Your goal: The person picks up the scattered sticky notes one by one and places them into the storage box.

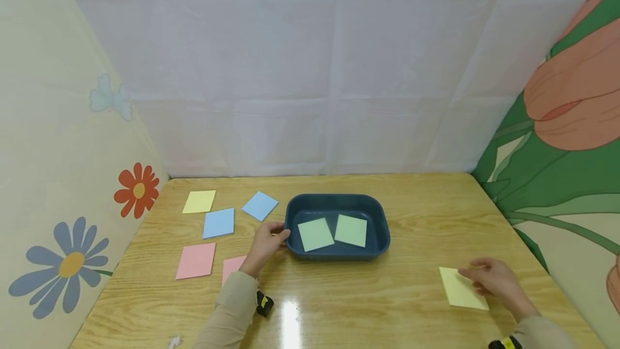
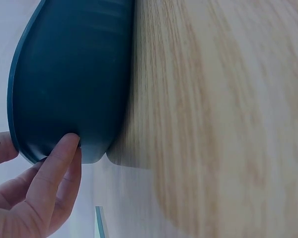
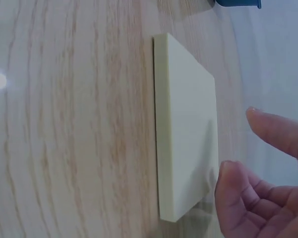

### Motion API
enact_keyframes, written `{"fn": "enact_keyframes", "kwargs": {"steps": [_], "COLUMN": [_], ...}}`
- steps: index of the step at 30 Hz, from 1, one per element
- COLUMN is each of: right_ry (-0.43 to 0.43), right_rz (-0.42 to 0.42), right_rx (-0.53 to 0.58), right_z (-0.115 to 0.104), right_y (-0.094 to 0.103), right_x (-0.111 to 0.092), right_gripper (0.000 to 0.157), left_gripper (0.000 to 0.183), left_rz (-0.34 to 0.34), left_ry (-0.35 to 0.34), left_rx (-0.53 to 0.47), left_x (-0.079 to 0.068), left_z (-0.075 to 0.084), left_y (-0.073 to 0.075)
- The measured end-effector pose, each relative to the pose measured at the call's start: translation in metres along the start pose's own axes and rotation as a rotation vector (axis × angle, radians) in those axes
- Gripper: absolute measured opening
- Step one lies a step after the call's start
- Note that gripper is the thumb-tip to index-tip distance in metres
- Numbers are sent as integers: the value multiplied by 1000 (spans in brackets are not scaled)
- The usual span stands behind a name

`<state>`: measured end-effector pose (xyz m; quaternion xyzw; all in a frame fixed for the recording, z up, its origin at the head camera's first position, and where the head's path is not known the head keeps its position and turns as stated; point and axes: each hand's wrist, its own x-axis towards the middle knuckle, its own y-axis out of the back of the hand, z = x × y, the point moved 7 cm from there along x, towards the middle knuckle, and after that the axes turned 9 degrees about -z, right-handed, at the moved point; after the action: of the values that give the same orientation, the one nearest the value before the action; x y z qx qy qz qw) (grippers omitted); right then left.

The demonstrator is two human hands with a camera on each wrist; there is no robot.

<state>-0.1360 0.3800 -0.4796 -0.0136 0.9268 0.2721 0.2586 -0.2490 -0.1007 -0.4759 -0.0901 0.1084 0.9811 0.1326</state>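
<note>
A dark blue-green tray [image 1: 337, 255] lies on the wooden table with two pale green sticky-note pads inside, one on the left [image 1: 316, 234] and one on the right [image 1: 351, 230]. At its left end my left hand [image 1: 263, 244] grips the rim, fingers bent over the wall [image 2: 74, 74] in the left wrist view. Far to the right, my right hand [image 1: 494, 280] hovers at the right side of a yellow sticky-note pad [image 1: 460, 290]. The right wrist view shows this thick pad [image 3: 188, 129] flat on the table, with the thumb and loosely bent fingers apart from it.
Left of the tray lie a yellow pad [image 1: 199, 202], two blue pads [image 1: 218, 223] and two pink pads [image 1: 196, 261], one partly hidden by my left forearm. A small white object [image 1: 175, 342] sits at the front edge. A white curtain [image 1: 310, 79] hangs behind the table.
</note>
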Motion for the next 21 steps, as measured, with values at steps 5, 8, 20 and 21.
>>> {"fn": "enact_keyframes", "kwargs": {"steps": [5, 8, 20, 21], "right_ry": [-6, 4, -4, -6], "right_rz": [34, 46, 12, 7], "right_rx": [-28, -62, -178, -191], "right_z": [6, 8, 11, 11], "right_y": [5, 7, 3, 2], "right_x": [1, 2, 3, 3], "right_gripper": [75, 75, 79, 80], "left_gripper": [26, 26, 26, 26], "left_rz": [-3, -5, -4, -3], "left_ry": [-5, 1, 4, 4], "left_rx": [4, 4, 22, 23], "left_x": [0, 0, -1, -1], "left_z": [0, 0, 0, 0], "left_y": [0, 0, 0, 0]}}
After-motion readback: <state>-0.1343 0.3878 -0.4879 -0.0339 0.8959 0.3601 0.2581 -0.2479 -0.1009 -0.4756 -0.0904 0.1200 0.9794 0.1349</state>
